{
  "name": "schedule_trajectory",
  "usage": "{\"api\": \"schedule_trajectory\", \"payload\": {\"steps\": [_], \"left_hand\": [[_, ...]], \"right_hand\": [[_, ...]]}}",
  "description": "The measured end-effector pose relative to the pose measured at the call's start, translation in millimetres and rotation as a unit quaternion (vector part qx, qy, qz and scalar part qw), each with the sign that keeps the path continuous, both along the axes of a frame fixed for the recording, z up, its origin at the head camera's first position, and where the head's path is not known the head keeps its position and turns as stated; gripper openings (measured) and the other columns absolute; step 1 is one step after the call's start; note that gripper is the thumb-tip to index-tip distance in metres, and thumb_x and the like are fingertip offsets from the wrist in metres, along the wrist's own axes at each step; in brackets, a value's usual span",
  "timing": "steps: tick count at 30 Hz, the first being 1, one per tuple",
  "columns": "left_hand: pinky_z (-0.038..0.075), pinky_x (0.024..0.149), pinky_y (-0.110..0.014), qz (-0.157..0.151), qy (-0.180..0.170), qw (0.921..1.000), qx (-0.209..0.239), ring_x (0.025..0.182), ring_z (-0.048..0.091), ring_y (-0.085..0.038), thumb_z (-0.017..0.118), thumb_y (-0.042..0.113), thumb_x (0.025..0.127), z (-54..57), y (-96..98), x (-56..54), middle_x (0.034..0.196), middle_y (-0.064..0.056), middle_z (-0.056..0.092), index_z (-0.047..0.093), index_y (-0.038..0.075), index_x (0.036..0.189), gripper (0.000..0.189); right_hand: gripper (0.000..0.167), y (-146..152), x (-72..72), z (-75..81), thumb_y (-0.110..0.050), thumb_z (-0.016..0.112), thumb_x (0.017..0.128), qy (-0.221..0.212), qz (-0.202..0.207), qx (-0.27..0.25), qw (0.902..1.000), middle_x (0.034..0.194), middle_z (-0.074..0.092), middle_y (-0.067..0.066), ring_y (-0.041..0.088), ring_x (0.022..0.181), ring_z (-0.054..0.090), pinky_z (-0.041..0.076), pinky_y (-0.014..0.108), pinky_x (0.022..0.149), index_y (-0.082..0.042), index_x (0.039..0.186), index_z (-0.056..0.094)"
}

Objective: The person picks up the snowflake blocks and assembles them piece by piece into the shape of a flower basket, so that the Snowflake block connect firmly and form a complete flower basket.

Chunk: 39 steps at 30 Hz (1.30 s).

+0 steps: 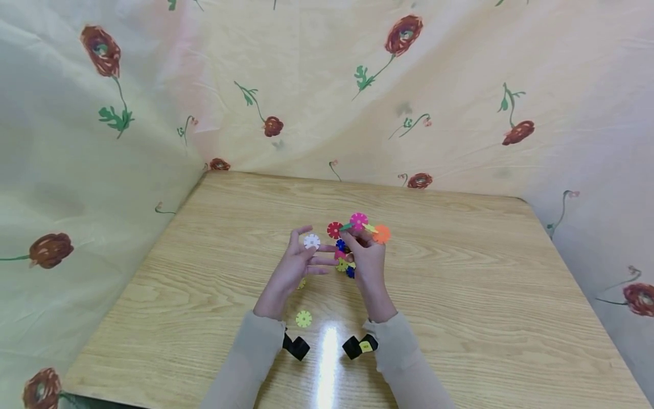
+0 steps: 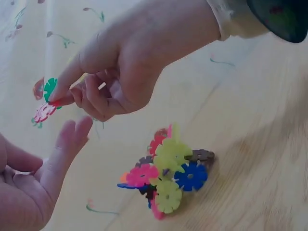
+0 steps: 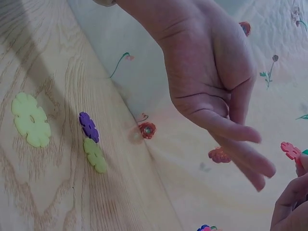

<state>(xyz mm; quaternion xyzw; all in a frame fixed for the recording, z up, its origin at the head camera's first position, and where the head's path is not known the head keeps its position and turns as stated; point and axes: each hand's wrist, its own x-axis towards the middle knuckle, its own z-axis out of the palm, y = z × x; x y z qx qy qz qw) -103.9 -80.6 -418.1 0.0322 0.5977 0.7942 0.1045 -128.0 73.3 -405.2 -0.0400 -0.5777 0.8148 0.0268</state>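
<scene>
My left hand [image 1: 293,267] holds a white notched disc [image 1: 312,242] under its thumb, with the other fingers spread. In the left wrist view the white disc does not show. My right hand [image 1: 368,261] pinches a joined chain of flower-shaped discs between thumb and finger. Along that chain run a red disc [image 1: 334,230], a green one seen edge-on, a pink disc [image 1: 359,221], a yellow one and an orange disc [image 1: 381,234]. Beneath the hands, a cluster of interlocked discs [image 2: 168,159] in yellow, blue, pink, red and brown stands on the table, partly hidden by the right hand in the head view.
A loose yellow disc [image 1: 304,319] lies on the wooden table [image 1: 485,284] near the left forearm. Farther off, a purple disc [image 3: 89,127] touches or overlaps another yellow disc [image 3: 95,155]. Flower-printed cloth [image 1: 317,85] hangs behind the table and at both sides.
</scene>
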Motion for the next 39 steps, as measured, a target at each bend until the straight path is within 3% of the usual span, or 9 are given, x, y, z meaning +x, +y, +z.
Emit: {"api": "schedule_trajectory", "payload": {"steps": [3, 5, 10, 16, 20, 29, 35, 39], "left_hand": [[0.06, 0.077, -0.029, -0.021, 0.006, 0.9998, -0.001, 0.09, 0.073, -0.016, 0.031, 0.014, 0.106, 0.3, -1.6, 2.0, 0.125, -0.024, 0.063, 0.029, 0.001, 0.136, 0.032], [0.059, 0.076, -0.026, -0.023, -0.01, 0.9996, 0.014, 0.088, 0.072, -0.013, 0.033, 0.015, 0.106, 0.7, -2.5, 2.9, 0.116, -0.016, 0.068, 0.039, -0.004, 0.129, 0.03], [0.056, 0.069, -0.019, 0.02, -0.069, 0.9954, 0.063, 0.08, 0.065, -0.011, 0.04, 0.011, 0.104, 3.9, -2.3, 3.9, 0.092, 0.001, 0.063, 0.052, -0.004, 0.117, 0.023], [0.055, 0.069, -0.015, 0.052, -0.09, 0.9905, 0.09, 0.076, 0.064, -0.007, 0.046, 0.006, 0.101, 7.1, -0.3, 2.9, 0.086, 0.002, 0.064, 0.049, -0.008, 0.126, 0.028], [0.055, 0.068, -0.013, 0.055, -0.089, 0.9891, 0.104, 0.073, 0.065, -0.005, 0.047, 0.005, 0.101, 6.9, -0.3, 2.1, 0.083, 0.003, 0.066, 0.047, -0.009, 0.128, 0.031], [0.054, 0.065, -0.013, 0.074, -0.12, 0.981, 0.134, 0.07, 0.066, -0.005, 0.05, 0.008, 0.1, 7.0, 0.4, 0.9, 0.08, 0.002, 0.069, 0.055, 0.001, 0.116, 0.018], [0.053, 0.064, -0.013, 0.069, -0.12, 0.9806, 0.139, 0.07, 0.066, -0.005, 0.051, 0.009, 0.099, 8.6, 0.1, 2.0, 0.079, 0.003, 0.069, 0.058, 0.007, 0.106, 0.01], [0.052, 0.064, -0.012, 0.065, -0.123, 0.9785, 0.152, 0.069, 0.065, -0.004, 0.051, 0.008, 0.099, 9.1, -0.5, 1.8, 0.077, 0.003, 0.069, 0.061, 0.009, 0.097, 0.011]], "right_hand": [[0.013, -0.1, 0.7, -1.2, -0.009, 0.077, 0.082, 0.003, -0.002, 0.001, 1.0, 0.069, 0.065, -0.006, 0.006, 0.055, 0.054, 0.041, 0.014, 0.042, -0.001, 0.088, 0.07], [0.01, -0.4, 1.3, -1.4, -0.008, 0.076, 0.082, 0.002, -0.004, 0.003, 1.0, 0.069, 0.065, -0.006, 0.006, 0.056, 0.054, 0.042, 0.015, 0.042, -0.003, 0.088, 0.07], [0.006, -0.8, 2.1, -1.4, -0.006, 0.073, 0.083, -0.009, -0.003, 0.008, 0.9999, 0.072, 0.065, -0.006, 0.007, 0.062, 0.054, 0.045, 0.016, 0.043, -0.01, 0.084, 0.069], [0.008, 0.3, 0.3, -3.8, -0.005, 0.069, 0.087, -0.02, 0.01, 0.018, 0.9996, 0.074, 0.065, -0.006, 0.009, 0.066, 0.06, 0.049, 0.017, 0.046, -0.002, 0.094, 0.067], [0.006, -0.5, -0.1, -4.3, -0.004, 0.068, 0.087, -0.018, 0.01, 0.007, 0.9998, 0.075, 0.066, -0.007, 0.009, 0.067, 0.063, 0.051, 0.017, 0.047, -0.007, 0.092, 0.069], [0.013, -1.4, 0.6, -4.6, -0.003, 0.067, 0.088, -0.015, 0.015, -0.011, 0.9997, 0.076, 0.069, -0.007, 0.008, 0.068, 0.065, 0.051, 0.017, 0.047, -0.016, 0.087, 0.069], [0.009, -1.2, 0.7, -4.6, -0.005, 0.068, 0.088, -0.015, 0.02, -0.002, 0.9997, 0.075, 0.068, -0.007, 0.008, 0.066, 0.064, 0.052, 0.017, 0.048, -0.014, 0.087, 0.068], [0.007, 0.2, 0.8, -5.4, -0.006, 0.068, 0.089, -0.016, 0.027, 0.02, 0.9993, 0.077, 0.067, -0.006, 0.009, 0.069, 0.063, 0.052, 0.017, 0.049, -0.007, 0.095, 0.067]]}}
